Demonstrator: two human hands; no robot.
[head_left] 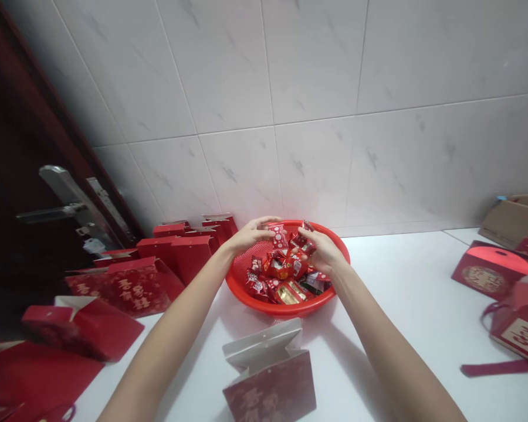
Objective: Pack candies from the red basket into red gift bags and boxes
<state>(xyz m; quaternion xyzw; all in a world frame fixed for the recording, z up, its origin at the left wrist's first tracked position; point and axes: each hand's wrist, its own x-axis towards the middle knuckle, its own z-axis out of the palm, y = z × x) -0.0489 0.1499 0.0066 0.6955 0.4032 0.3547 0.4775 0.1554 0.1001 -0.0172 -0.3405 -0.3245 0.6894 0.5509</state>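
A red plastic colander [281,310] holds a heap of wrapped sweets [286,264] in red, gold and dark wrappers. At its far left rim, my left hand [253,233] has its fingers curled on a red candy packet [279,236] with pale dots. Over the right side of the heap, my right hand [322,251] pinches a dark red wrapped candy [307,230]; its lower fingers are partly hidden among the sweets. Between my forearms stands an open red paper gift bag [270,390] with a pale inside and gold lettering.
Several red gift bags [127,287] crowd the left of the white table [391,281], beside a dark door with a metal handle [48,212]. At right are red boxes [488,272], a purple ribbon strip [497,368] and a cardboard box [504,220]. A tiled wall [317,170] rises behind.
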